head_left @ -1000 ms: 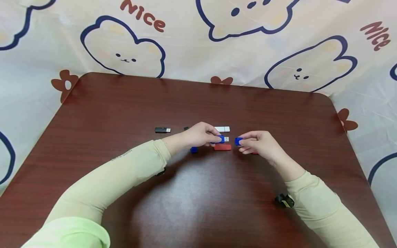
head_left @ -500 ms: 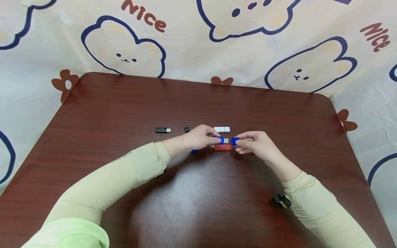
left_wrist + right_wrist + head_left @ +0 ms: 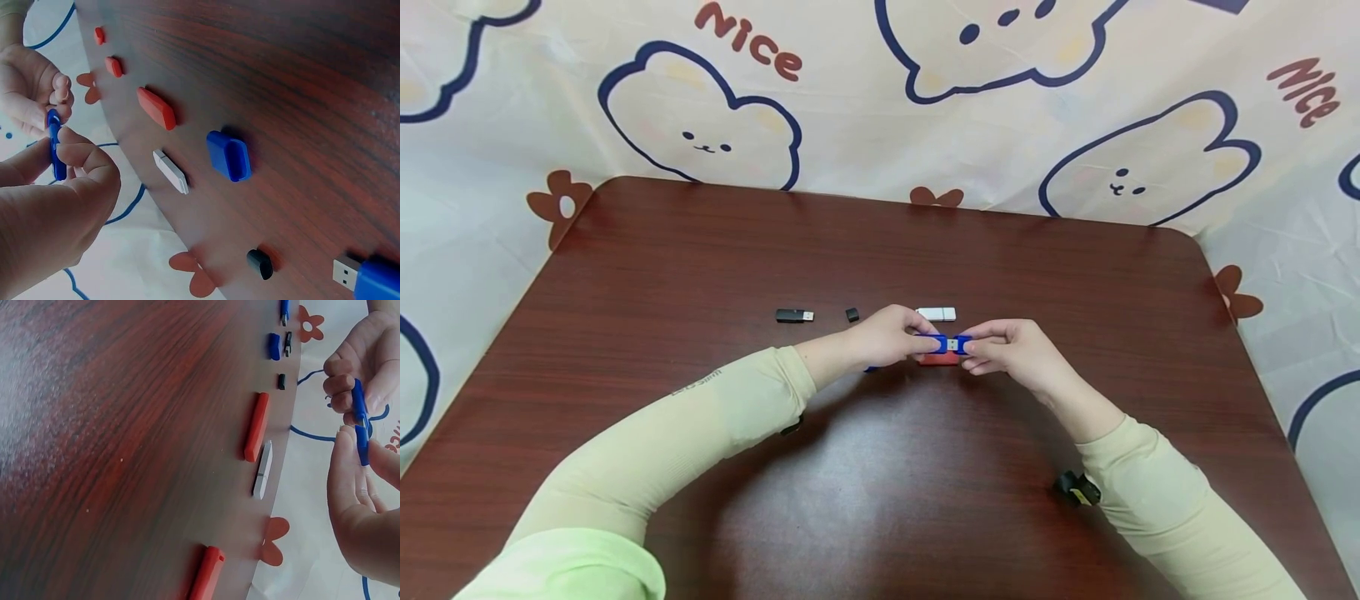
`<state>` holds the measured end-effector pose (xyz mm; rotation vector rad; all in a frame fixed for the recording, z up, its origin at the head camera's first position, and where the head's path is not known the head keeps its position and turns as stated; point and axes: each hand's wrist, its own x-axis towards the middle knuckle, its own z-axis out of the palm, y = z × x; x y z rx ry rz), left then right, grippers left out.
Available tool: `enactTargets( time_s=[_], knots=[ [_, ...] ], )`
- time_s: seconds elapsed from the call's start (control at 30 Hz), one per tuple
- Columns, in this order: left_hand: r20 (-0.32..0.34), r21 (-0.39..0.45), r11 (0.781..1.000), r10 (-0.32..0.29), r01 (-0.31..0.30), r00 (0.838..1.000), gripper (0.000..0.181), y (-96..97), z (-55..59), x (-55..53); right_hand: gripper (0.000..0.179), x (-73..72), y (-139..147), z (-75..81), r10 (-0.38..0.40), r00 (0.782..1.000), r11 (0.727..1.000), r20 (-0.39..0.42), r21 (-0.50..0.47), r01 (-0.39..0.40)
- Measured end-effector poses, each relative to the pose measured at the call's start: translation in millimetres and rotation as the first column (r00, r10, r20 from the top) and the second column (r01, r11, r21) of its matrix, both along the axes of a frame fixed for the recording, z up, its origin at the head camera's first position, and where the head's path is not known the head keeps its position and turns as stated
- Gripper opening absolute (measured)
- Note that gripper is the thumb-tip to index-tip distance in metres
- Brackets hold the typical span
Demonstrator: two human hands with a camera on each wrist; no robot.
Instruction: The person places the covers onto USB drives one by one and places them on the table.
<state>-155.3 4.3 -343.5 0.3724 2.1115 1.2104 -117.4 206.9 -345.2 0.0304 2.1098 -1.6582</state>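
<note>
Two grips: the left hand [image 3: 889, 337] pinching a blue USB stick [image 3: 358, 397], the right hand [image 3: 1017, 354] a blue cap [image 3: 362, 448]; just beyond lies a white stick [image 3: 937, 314], beneath, a red stick [image 3: 938, 360].

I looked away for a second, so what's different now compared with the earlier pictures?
The right hand moved toward the left hand, bringing its blue cap up to the metal plug of the blue drive; the gap closed. Neither hand let go or took anything new. The white stick and black drive stayed put.
</note>
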Motion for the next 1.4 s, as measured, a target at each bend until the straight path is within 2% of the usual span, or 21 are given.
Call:
enactTargets(
  time_s=[0.27, 0.5, 0.83, 0.97, 1.2, 1.4],
  knots=[
    [-0.004, 0.020, 1.000, 0.007, -0.007, 1.000, 0.021, 2.2, -0.6, 1.6, 0.035, 1.1, -2.3, -1.2, 0.005, 1.000, 1.000, -0.011, -0.012, -0.005],
    [0.023, 0.026, 0.998, 0.050, -0.051, 0.998, 0.024, 3.0, -1.3, 3.4, 0.035, 1.1, -4.6, 0.5, -0.015, 1.000, 1.000, 0.001, -0.003, 0.015],
    [-0.022, 0.039, 0.996, 0.081, -0.080, 0.997, 0.023, 3.8, -3.5, 6.2, 0.034, 2.5, -5.6, 2.4, -0.013, 1.000, 0.999, -0.002, -0.033, 0.013],
    [-0.017, 0.040, 0.996, 0.084, -0.083, 0.996, 0.023, 3.8, -3.0, 6.3, 0.035, 3.0, -6.3, 2.7, -0.015, 1.000, 0.999, -0.005, -0.037, 0.015],
    [0.039, 0.114, 0.989, 0.088, -0.092, 0.995, 0.024, 0.8, 0.2, 6.3, 0.033, 1.7, -4.5, 0.6, -0.033, 0.999, 0.999, -0.024, -0.008, 0.033],
    [0.118, 0.184, 0.971, 0.135, -0.155, 0.984, 0.025, -0.1, 0.4, 6.9, 0.034, 1.6, -2.6, 1.4, -0.036, 0.996, 0.998, -0.078, 0.057, 0.040]
  ],
)
